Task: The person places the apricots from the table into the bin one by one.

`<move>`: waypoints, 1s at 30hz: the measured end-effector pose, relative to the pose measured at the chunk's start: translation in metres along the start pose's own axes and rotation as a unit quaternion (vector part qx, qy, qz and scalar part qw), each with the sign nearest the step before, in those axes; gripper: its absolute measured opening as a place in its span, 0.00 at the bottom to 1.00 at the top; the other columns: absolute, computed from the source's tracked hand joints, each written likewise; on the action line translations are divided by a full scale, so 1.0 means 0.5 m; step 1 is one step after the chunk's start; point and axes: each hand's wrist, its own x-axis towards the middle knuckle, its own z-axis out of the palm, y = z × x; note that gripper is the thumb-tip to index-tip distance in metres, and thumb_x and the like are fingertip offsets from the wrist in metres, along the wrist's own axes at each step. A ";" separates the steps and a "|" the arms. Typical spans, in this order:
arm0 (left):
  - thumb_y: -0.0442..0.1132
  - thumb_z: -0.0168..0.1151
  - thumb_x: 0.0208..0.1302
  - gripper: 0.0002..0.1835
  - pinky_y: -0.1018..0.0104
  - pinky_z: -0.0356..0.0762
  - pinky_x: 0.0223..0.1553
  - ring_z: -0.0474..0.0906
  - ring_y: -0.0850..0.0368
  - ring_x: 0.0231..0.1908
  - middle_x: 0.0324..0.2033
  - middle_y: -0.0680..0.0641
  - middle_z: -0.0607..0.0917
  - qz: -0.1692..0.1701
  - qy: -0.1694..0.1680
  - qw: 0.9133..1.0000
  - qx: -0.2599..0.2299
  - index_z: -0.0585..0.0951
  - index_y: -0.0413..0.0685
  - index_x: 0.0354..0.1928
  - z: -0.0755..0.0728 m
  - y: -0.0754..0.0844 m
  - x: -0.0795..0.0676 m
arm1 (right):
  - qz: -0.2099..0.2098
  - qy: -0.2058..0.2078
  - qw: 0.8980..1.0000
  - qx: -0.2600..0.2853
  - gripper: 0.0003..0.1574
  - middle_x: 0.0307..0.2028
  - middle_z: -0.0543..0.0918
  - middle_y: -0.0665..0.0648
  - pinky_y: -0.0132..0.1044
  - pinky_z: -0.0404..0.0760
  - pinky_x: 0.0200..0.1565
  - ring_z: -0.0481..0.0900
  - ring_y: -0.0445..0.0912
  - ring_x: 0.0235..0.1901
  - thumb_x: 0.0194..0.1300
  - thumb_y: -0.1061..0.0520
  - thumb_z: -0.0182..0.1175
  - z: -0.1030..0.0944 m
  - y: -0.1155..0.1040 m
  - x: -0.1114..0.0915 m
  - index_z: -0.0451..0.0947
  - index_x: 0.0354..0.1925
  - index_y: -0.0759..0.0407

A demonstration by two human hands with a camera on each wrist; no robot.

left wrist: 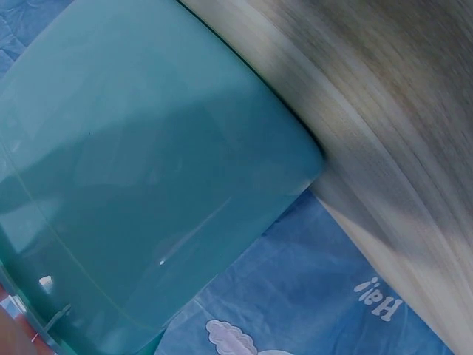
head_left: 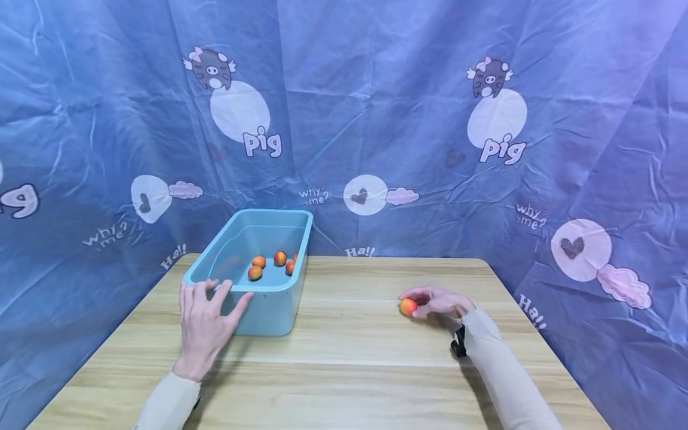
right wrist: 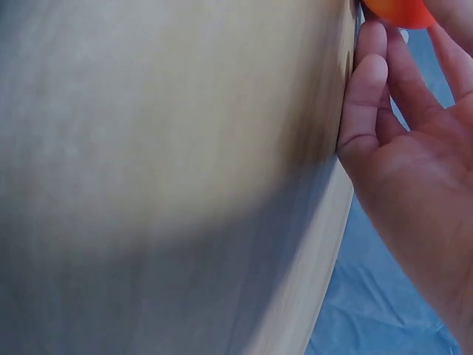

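At the left of the table stands a light-blue plastic bin (head_left: 269, 310), with several small red-orange fruits (head_left: 255, 273) on its floor. My left hand (head_left: 204, 325) grips the bin's near rim, fingers bent over the edge and thumb against the outer wall. The left wrist view is mostly filled by the bin's side (left wrist: 148, 148). Right of the bin, my right hand (head_left: 438, 301) holds one small red-orange fruit (head_left: 408, 307) between thumb and fingers, low at the tabletop. In the right wrist view that fruit (right wrist: 403, 10) is cut off by the top edge.
The wooden table (head_left: 349, 388) has rounded far corners. A blue printed cloth (head_left: 371, 131) hangs behind it and along both sides. A black strap (head_left: 458, 341) sits at the right sleeve's cuff.
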 end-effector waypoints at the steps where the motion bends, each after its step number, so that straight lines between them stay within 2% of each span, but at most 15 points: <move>1: 0.65 0.61 0.59 0.31 0.25 0.56 0.60 0.68 0.31 0.41 0.37 0.32 0.77 0.000 0.000 1.000 -0.001 0.83 0.42 0.41 0.000 0.001 0.001 | 0.001 0.002 1.000 0.000 0.39 0.59 0.77 0.61 0.35 0.71 0.57 0.75 0.44 0.53 0.58 0.68 0.65 -0.001 0.000 0.000 0.66 0.66 0.68; 5: 0.67 0.59 0.60 0.32 0.26 0.56 0.60 0.68 0.31 0.41 0.37 0.32 0.77 -0.001 -0.001 1.000 0.002 0.83 0.42 0.41 0.000 0.002 0.003 | -0.004 0.008 1.000 -0.012 0.37 0.58 0.79 0.60 0.32 0.73 0.55 0.76 0.42 0.51 0.59 0.66 0.66 0.000 0.001 0.000 0.67 0.65 0.68; 13: 0.68 0.58 0.60 0.33 0.26 0.57 0.59 0.68 0.31 0.41 0.37 0.32 0.77 -0.001 -0.004 1.000 0.006 0.83 0.41 0.40 -0.002 0.004 0.003 | -0.013 0.022 1.000 -0.016 0.36 0.57 0.78 0.66 0.28 0.76 0.53 0.77 0.41 0.50 0.59 0.66 0.67 0.004 0.002 0.000 0.68 0.64 0.71; 22: 0.68 0.58 0.60 0.33 0.25 0.56 0.60 0.69 0.30 0.42 0.37 0.32 0.77 -0.004 -0.010 1.000 0.009 0.83 0.40 0.41 -0.002 0.005 -0.001 | 0.013 0.044 0.999 -0.013 0.34 0.52 0.81 0.58 0.31 0.76 0.52 0.78 0.43 0.49 0.59 0.63 0.67 0.007 0.001 0.002 0.69 0.63 0.69; 30: 0.69 0.58 0.60 0.34 0.25 0.56 0.60 0.69 0.31 0.41 0.36 0.32 0.77 -0.005 0.005 1.000 0.005 0.84 0.41 0.39 0.002 0.004 -0.003 | 0.013 0.073 0.997 -0.029 0.32 0.51 0.81 0.57 0.30 0.75 0.51 0.77 0.43 0.48 0.61 0.59 0.67 0.008 0.000 0.001 0.71 0.61 0.69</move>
